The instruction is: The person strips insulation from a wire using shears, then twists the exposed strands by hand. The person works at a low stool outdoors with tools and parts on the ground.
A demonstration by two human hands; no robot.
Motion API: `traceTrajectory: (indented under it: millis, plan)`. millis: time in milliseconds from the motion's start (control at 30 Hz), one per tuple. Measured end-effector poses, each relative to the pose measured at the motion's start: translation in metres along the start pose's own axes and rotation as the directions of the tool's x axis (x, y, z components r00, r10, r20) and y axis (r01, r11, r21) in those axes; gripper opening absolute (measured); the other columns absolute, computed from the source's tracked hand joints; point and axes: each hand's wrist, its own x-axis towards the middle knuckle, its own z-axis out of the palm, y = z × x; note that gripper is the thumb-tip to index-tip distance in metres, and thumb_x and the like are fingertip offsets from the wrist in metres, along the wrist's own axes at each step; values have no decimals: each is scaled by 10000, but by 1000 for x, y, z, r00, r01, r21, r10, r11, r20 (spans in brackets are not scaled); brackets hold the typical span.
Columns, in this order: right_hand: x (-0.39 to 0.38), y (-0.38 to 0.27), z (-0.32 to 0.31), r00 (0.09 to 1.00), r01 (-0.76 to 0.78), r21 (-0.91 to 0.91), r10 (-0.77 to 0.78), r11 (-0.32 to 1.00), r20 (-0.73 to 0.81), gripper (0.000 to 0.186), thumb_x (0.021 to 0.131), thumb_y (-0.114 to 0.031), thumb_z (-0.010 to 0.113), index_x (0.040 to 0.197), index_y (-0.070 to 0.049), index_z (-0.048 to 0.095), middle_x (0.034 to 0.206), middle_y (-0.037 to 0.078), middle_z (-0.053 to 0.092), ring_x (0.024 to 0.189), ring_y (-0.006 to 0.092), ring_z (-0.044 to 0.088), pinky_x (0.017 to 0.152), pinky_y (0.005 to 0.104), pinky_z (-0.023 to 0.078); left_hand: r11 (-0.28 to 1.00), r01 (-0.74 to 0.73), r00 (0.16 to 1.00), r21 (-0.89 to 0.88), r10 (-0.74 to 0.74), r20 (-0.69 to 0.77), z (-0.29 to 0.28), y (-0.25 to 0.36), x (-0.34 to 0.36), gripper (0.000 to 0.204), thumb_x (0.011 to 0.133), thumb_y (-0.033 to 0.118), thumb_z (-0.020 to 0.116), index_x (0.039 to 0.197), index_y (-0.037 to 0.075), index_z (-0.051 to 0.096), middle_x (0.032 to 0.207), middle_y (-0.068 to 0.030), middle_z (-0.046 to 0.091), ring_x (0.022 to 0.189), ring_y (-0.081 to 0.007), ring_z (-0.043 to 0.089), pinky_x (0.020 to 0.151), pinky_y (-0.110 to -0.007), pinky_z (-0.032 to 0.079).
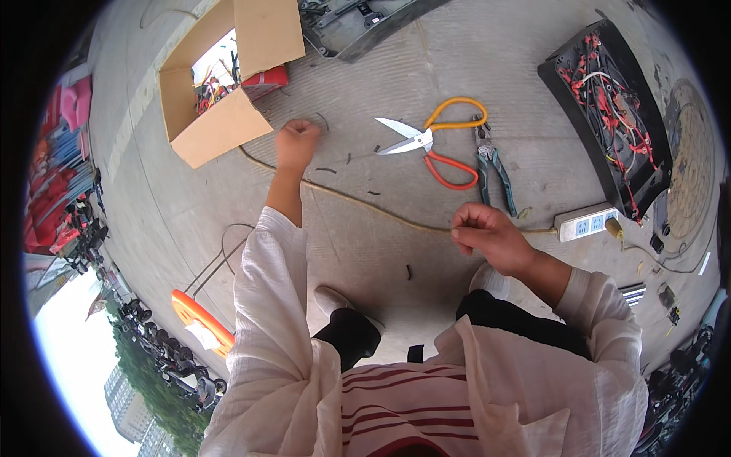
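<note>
My left hand [298, 142] reaches out beside the cardboard box [221, 128], its fingers closed. A short dark wire piece [324, 121] shows by its fingertips; whether the hand grips it I cannot tell. My right hand [493, 234] hovers above the tan cable [358, 201], fingers curled in, with nothing visible between them. Beyond the right hand lie large scissors [422, 139], blades spread, with one yellow and one red handle loop. Pliers [487, 156] with dark teal grips lie next to them. Inside the box are tangled coloured wires [217, 87].
At the right, a black tray [643, 114] holds red and black wiring. A white power strip [582, 223] with a plug stands below it. Wire scraps [325, 170] dot the concrete. An orange plastic stool [199, 320] is at the left, a black plastic part [354, 34] at the far edge.
</note>
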Motion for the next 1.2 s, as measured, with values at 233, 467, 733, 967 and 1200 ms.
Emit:
traceTrajectory:
  millis: [233, 467, 733, 967, 1200]
  plan:
    - [2, -2, 7, 1000, 8, -2, -8, 1000, 24, 60, 879, -107, 612, 862, -66, 572, 740, -19, 556, 661, 64, 513, 595, 230, 420, 522, 250, 964, -815, -59, 258, -21, 2, -38, 33, 866, 87, 568, 839, 74, 583, 750, 7, 533, 689, -113, 516, 715, -292, 466]
    - [12, -30, 29, 991, 121, 219, -132, 968, 35, 91, 907, -161, 637, 886, -76, 610, 756, -25, 570, 671, 64, 520, 625, 227, 432, 289, 248, 898, -925, 290, 332, -38, 68, -107, 44, 867, 63, 527, 831, 88, 522, 803, -3, 486, 788, -147, 489, 803, -321, 444]
    - [9, -43, 68, 943, 253, 391, -316, 885, 106, 81, 934, -144, 596, 967, -89, 645, 912, 15, 644, 861, 101, 584, 731, 248, 452, 439, -83, 886, -895, 444, 136, -40, 125, -176, 70, 856, -25, 552, 886, 37, 563, 852, -33, 537, 840, -143, 516, 819, -308, 441]
    - [-10, -52, 91, 925, 240, 576, -364, 781, 109, 103, 921, -160, 621, 970, -77, 657, 974, 33, 657, 924, 126, 610, 787, 274, 470, 559, -433, 839, -707, 536, -90, -36, 157, -210, 195, 777, -138, 536, 898, 15, 538, 939, -54, 530, 902, -145, 516, 843, -272, 426]
    - [-21, -49, 91, 885, 246, 605, -430, 757, 177, 95, 924, -148, 616, 974, -75, 652, 981, 38, 652, 936, 133, 613, 782, 269, 478, 573, -457, 834, -681, 542, -104, -37, 168, -224, 210, 759, -140, 537, 896, 18, 529, 943, -54, 516, 899, -136, 509, 841, -264, 421]
